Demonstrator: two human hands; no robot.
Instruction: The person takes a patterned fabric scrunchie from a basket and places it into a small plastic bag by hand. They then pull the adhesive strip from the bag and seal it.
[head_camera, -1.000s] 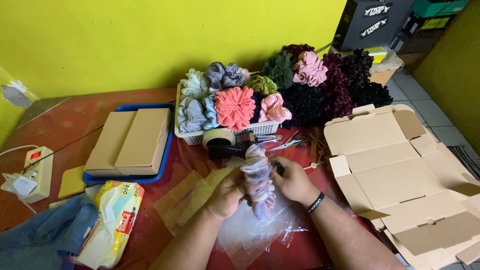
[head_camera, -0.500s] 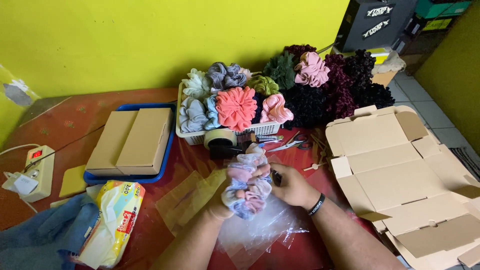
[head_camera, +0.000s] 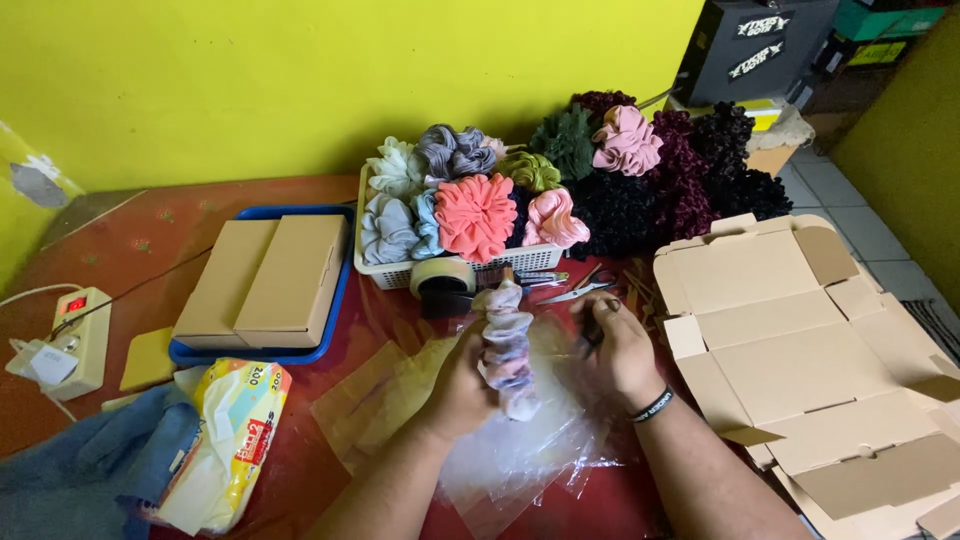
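Two bare hands work a pastel scrunchie over a sheet of clear plastic on a red table.

The left hand (head_camera: 462, 388) is closed around the tie-dyed scrunchie (head_camera: 506, 348), fingers wrapped on its lower half, so the fabric stands nearly upright with its long axis running from the palm up and away from the person. The right hand (head_camera: 618, 352) sits just beside it on the far side of the scrunchie, fingers curled and pinching what looks like a small dark item and the edge of the clear plastic bag (head_camera: 520, 445); I cannot tell exactly what it grips. The left hand is the one holding the scrunchie. Beyond the fingertips stand a tape dispenser (head_camera: 443, 283) and a white basket (head_camera: 470, 262) of scrunchies; an open cardboard box (head_camera: 800, 330) lies outside the right hand.
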